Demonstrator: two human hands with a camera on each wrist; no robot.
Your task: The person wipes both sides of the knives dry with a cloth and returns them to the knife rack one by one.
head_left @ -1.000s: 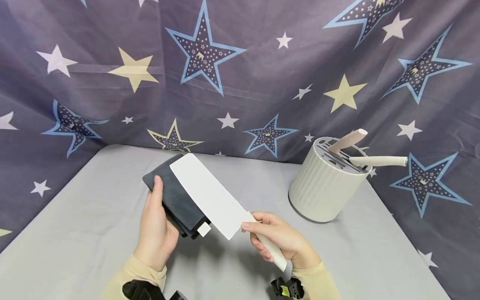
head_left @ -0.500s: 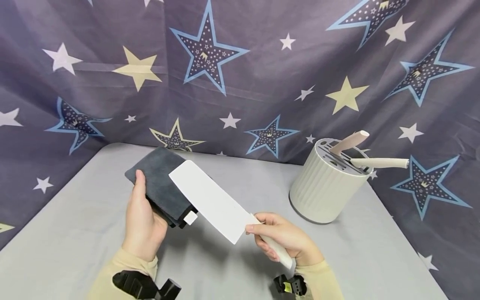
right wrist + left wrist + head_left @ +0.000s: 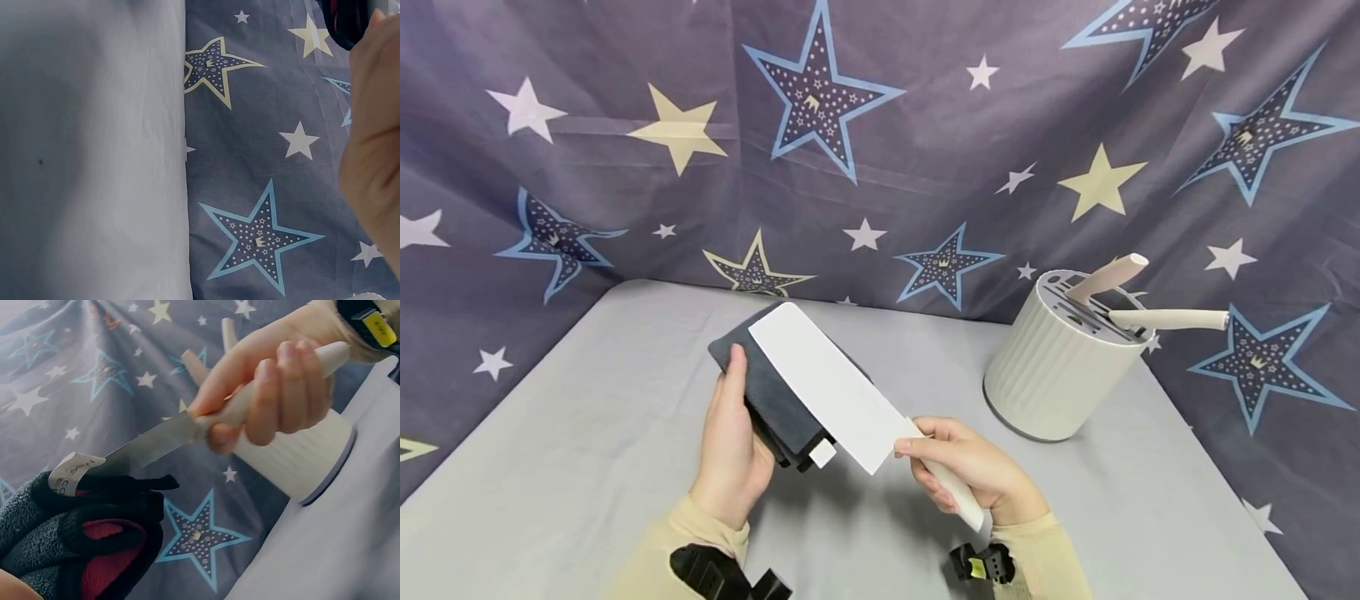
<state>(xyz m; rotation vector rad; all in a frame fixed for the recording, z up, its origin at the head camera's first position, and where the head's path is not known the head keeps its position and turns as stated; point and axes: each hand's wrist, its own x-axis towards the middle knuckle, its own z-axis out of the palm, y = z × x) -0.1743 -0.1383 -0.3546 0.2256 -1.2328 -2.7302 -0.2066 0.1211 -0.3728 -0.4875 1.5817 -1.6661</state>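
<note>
My left hand [image 3: 736, 454] grips a folded dark grey cloth [image 3: 778, 404] with a white tag, thumb on its top face. Red lining shows inside the folds in the left wrist view. My right hand [image 3: 966, 467] holds a cleaver [image 3: 827, 383] by its cream handle [image 3: 237, 406], thumb and fingers curled round it near the blade. The broad blade points up and left and overlaps the cloth; its far end reaches close to the cloth's upper edge. In the left wrist view the blade runs in behind the tag and cloth. Both things are held above the table.
A ribbed cream knife block [image 3: 1052, 375] stands at the right on the grey-covered table [image 3: 587, 433]. Two handles stick out of its slotted top, a pinkish one [image 3: 1108, 277] and a cream one [image 3: 1172, 319]. A star-patterned curtain [image 3: 880, 150] hangs behind the table.
The cloth first slid left toward the blade's tip end, uncovering more of itself, then came back right under the blade. The right hand and cleaver stay nearly in place.
</note>
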